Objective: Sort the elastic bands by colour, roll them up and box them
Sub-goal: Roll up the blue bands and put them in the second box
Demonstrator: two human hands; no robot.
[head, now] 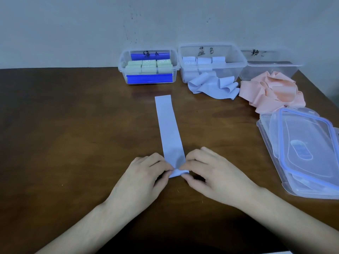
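A pale blue elastic band (167, 123) lies flat and straight down the middle of the brown table (64, 125). Its near end is curled into a small roll. My left hand (145, 175) and my right hand (207, 171) pinch that roll from either side. Three clear boxes stand along the wall: the left box (176, 68) holds several green rolls, the middle box (240, 65) holds a few pale blue rolls, and the right box (293, 70) shows no bands. A loose pale blue band (214, 87) and a heap of pink bands (271, 90) lie in front of them.
Stacked clear lids (308, 149) with blue seals lie at the table's right edge, close to my right hand. The grey wall (73, 30) runs right behind the boxes.
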